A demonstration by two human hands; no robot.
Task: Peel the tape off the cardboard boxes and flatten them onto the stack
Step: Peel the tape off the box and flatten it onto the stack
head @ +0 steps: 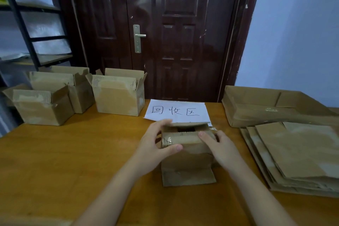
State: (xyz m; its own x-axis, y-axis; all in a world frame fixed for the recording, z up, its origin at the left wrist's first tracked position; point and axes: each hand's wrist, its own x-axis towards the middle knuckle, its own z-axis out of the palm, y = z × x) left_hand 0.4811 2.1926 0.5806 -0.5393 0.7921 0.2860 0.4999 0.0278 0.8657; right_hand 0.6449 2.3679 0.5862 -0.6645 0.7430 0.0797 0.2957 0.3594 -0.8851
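Note:
A small cardboard box (187,154) stands on the wooden table (77,148) in front of me, its top flaps nearly closed with a gap between them and one flap lying flat toward me. A scrap of clear tape (169,140) clings to its upper left corner. My left hand (156,145) grips the box's left side, thumb on the front face and fingers over the top. Resting on the top right edge is my right hand (218,147), fingers laid across the front flap. A stack of flattened boxes (297,154) lies at the right.
Three open cardboard boxes (117,93) (42,104) (77,86) stand at the table's far left. A white paper sign (178,111) with handwriting lies behind the held box. A large shallow cardboard tray (256,108) sits at the far right. A dark door and a black shelf rise behind.

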